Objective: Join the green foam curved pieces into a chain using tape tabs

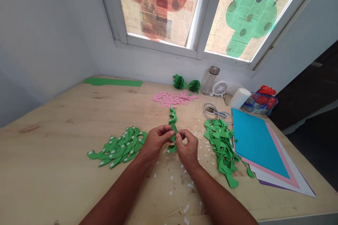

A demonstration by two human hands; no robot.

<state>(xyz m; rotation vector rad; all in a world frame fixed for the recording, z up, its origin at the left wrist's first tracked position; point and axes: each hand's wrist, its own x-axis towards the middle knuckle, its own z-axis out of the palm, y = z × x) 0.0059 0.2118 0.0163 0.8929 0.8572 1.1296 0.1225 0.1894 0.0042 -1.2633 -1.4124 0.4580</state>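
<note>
Both hands meet over the middle of the table. My left hand [157,140] pinches a small curved green paper piece [173,127] between thumb and fingers. On the other side of that piece, my right hand [188,147] is closed, its thumb and fingertips against the paper's edge. Beneath and just beyond the fingers, more green curved cutouts [172,115] lie in a column, some with white squares on them; my hands partly hide them. Left of my left hand spreads a pile of green crescent cutouts [124,147] with small white squares.
Green paper scraps [221,144] lie to the right, beside stacked coloured sheets [260,140]. Pink cutouts [171,97], scissors [211,111], a glass bottle [210,79], a small fan [219,87] and a white roll [240,98] stand or lie farther back. White bits litter the tabletop.
</note>
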